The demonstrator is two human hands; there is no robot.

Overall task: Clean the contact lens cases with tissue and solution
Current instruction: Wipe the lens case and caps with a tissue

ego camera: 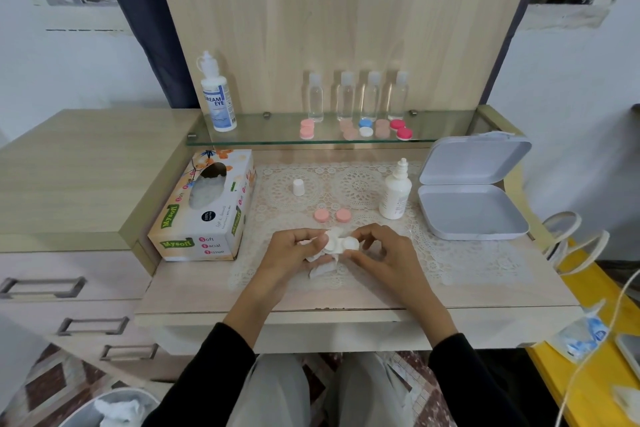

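Both grips close on one white lens case (pixel 341 243), held just above the table (pixel 346 298). The left hand (pixel 294 248) pinches the case's left end through a crumpled tissue (pixel 322 269), thumb on top and fingers curled beneath. The tissue's loose end hangs down toward the lace mat (pixel 450 263). The right hand (pixel 379 250) holds the case's right end between thumb and bent fingers, palm turned inward. Both forearms, in black sleeves (pixel 214 367), come in from the near edge and meet at the middle.

Just behind the case, two pink caps (pixel 322 216) lie side by side on the mat. Further back stand a small white cap (pixel 298 187) and, to the right, an uncapped solution bottle (pixel 395 192). A tissue box (pixel 207 208) sits to the left, an open white box (pixel 474 215) to the right.
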